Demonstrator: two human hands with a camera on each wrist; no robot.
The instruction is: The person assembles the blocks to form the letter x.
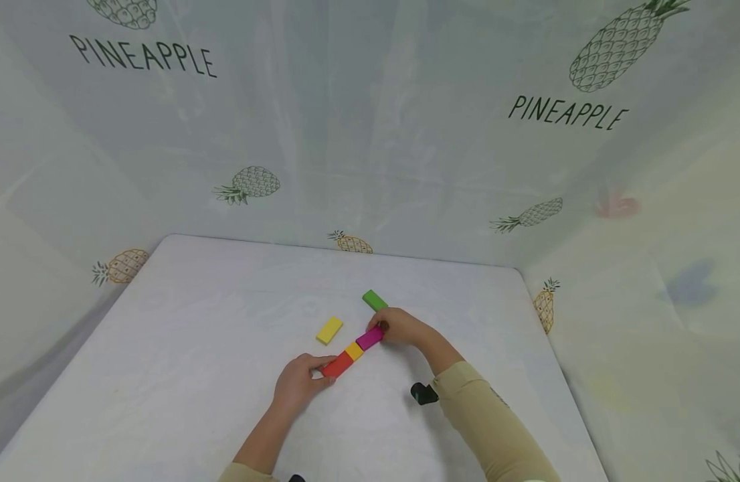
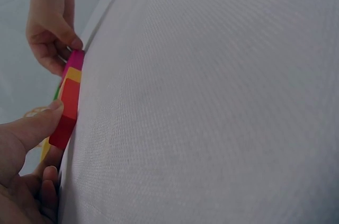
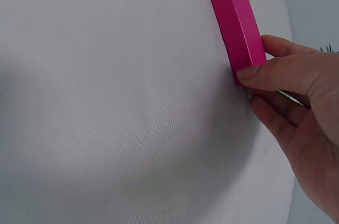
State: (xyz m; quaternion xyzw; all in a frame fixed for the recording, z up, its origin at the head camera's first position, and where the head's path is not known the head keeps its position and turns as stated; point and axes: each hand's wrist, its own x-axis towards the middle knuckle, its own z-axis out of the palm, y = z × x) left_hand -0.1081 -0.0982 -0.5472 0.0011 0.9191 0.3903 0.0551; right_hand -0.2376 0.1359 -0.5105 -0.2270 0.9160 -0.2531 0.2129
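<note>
Three blocks form a slanting row on the white table: a red block at the near left, a small orange block in the middle and a magenta block at the far right. My left hand pinches the red block's outer end between thumb and fingers. At the other end, my right hand pinches the magenta block, its thumb on the near side in the right wrist view. The orange block's end meets the magenta one there.
A yellow block lies just beyond the row. Farther back is a green block, partly covered by my right hand. The white table has its back edge before a pineapple-print cloth. A black device sits at my right sleeve.
</note>
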